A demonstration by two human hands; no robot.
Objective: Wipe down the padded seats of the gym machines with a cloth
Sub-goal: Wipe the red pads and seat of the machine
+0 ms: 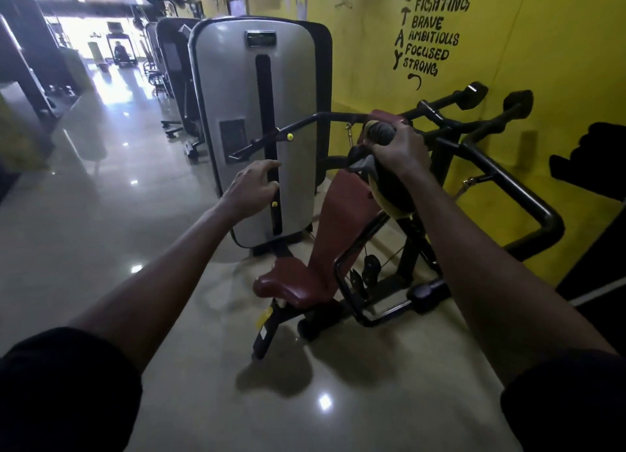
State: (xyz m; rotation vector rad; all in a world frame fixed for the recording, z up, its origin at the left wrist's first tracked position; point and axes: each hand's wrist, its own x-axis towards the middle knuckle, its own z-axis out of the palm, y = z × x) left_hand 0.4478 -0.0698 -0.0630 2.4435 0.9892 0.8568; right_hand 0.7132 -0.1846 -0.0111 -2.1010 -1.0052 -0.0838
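Observation:
A gym machine with a dark red padded seat (288,282) and a long red backrest (345,207) stands in front of me. My right hand (396,147) grips a bunched grey, black and yellow cloth (389,187) at the top of the backrest; part of the cloth hangs down over the pad. My left hand (254,187) hovers with relaxed, spread fingers in front of the grey weight-stack cover (237,113), holding nothing.
Black handle bars (491,167) of the machine reach toward the yellow wall (559,62) on the right. More machines (172,62) line the wall farther back. A glossy tiled floor (101,197) runs along the left.

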